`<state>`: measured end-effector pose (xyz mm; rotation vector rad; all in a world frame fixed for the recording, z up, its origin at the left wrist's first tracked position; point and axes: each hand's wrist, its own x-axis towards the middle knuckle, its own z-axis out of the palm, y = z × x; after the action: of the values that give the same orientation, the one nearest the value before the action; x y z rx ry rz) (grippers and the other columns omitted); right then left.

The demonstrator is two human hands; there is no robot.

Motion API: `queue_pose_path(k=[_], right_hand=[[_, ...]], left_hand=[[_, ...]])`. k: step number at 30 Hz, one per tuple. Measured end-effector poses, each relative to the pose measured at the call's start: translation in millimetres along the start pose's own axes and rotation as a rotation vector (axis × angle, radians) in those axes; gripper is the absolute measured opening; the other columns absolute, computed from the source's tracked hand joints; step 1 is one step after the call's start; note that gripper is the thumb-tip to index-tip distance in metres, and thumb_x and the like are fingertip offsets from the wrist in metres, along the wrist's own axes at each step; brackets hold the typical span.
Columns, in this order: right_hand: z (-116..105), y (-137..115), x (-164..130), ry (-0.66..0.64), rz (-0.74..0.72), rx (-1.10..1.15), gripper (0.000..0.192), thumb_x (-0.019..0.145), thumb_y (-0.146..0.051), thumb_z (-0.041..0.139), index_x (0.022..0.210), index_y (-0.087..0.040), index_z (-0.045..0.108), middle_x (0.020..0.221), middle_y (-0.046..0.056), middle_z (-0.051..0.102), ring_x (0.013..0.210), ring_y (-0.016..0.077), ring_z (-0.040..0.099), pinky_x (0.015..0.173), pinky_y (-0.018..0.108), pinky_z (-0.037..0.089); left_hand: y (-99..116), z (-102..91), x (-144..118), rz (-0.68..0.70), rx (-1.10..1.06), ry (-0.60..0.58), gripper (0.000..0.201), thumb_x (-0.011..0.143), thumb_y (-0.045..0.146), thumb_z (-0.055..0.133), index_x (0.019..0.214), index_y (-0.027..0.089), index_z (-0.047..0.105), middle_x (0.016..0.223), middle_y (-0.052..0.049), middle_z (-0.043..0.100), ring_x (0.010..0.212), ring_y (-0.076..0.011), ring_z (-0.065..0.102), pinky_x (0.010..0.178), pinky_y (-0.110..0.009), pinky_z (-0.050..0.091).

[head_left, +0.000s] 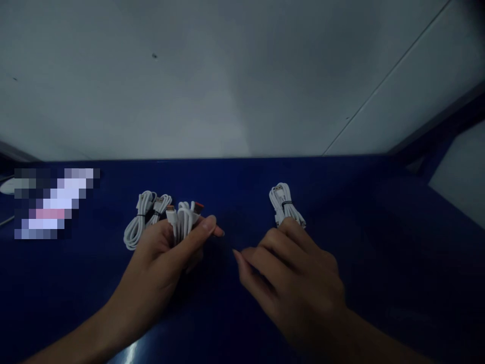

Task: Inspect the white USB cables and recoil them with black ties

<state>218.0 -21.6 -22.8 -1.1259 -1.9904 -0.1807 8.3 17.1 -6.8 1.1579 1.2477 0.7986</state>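
Blue table [341,202], left hand [166,258] gripping coiled white cable [184,218].

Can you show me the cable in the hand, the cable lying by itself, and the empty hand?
held cable [184,218], head view, on its white loops.
lone cable [282,202], head view, near its black tie.
right hand [299,273], head view, on its back.

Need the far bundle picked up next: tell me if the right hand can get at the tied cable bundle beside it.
Probably yes: the right hand hovers empty just short of the tied cable bundle, with nothing between them on the blue table.
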Motion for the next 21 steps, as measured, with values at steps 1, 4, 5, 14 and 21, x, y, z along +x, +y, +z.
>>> queue_pose_path(k=[1,4,5,14,21], right_hand=[[0.1,-0.7,-0.1,0.001,0.002,0.006,0.032,0.097,0.000,0.072,0.071,-0.018,0.071,0.064,0.000,0.063,0.064,0.0161,0.052,0.054,0.032,0.042],[1.4,-0.7,-1.4,-0.008,0.009,0.017,0.035,0.097,0.001,0.072,0.068,-0.019,0.069,0.064,0.001,0.063,0.064,0.0162,0.052,0.055,0.032,0.041],[1.9,0.0,-2.2,-0.015,0.011,0.019,0.035,0.098,0.000,0.072,0.068,-0.019,0.069,0.065,0.001,0.063,0.065,0.0164,0.052,0.055,0.032,0.041],[1.3,5.7,-7.0,-0.111,0.041,0.081,0.023,0.103,-0.011,0.072,0.081,-0.017,0.075,0.072,0.001,0.064,0.073,0.0185,0.055,0.053,0.032,0.040],[1.5,7.3,-7.4,-0.053,0.041,0.047,0.021,0.100,-0.008,0.073,0.081,-0.015,0.075,0.070,0.000,0.061,0.072,0.0176,0.053,0.056,0.033,0.041]], left_hand=[[0.2,0.0,-0.1,0.002,0.009,0.003,0.035,0.098,0.060,0.080,0.091,0.025,0.079,0.062,0.006,0.039,0.055,-0.0118,0.029,0.049,-0.026,0.023],[1.5,-0.4,-0.2,-0.006,0.010,0.002,0.036,0.096,0.061,0.081,0.093,0.025,0.080,0.061,0.006,0.039,0.054,-0.0115,0.030,0.048,-0.026,0.022],[1.9,-0.8,0.0,-0.010,0.007,0.000,0.036,0.096,0.061,0.081,0.092,0.025,0.080,0.061,0.006,0.038,0.054,-0.0114,0.030,0.048,-0.027,0.021],[-0.7,-5.3,3.5,-0.053,-0.013,0.075,0.037,0.094,0.062,0.084,0.089,0.025,0.079,0.064,0.007,0.035,0.057,-0.0118,0.027,0.050,-0.026,0.022],[6.4,0.8,4.9,0.061,0.150,0.117,0.033,0.097,0.058,0.081,0.105,0.027,0.081,0.065,0.006,0.045,0.057,-0.0121,0.036,0.046,-0.023,0.027]])
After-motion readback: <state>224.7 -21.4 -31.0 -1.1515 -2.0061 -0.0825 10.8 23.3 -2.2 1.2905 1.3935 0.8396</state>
